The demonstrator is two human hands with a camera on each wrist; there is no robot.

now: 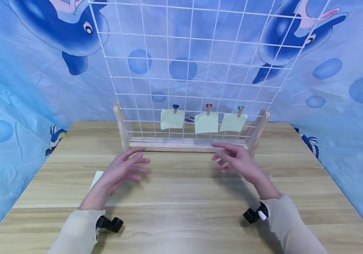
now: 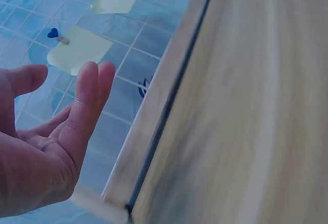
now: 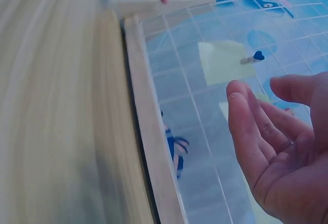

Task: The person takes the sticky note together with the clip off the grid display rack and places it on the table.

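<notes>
Beyond the left hand [image 1: 125, 170] and right hand [image 1: 237, 161], both empty with relaxed, parted fingers, three squarish, pale-green paper notes [image 1: 206, 124] hung by heart-topped wooden clips [image 1: 209, 110] from a white wire grid [image 1: 186, 80] above the wood-grained bench [image 1: 181, 197].

Shows the left hand [image 2: 48, 149] at left, with thumb apart from raised fingers. Behind, shows a white wire grid [image 2: 132, 47] bearing 3 pale notes [image 2: 79, 47], 1 cut off by the top edge; also 2 small pegs [image 2: 61, 39], 1 tipped dark blue, 1 red. Includes a wooden bar [image 2: 139, 152] slanting beside the worktop [image 2: 256, 80].
</notes>
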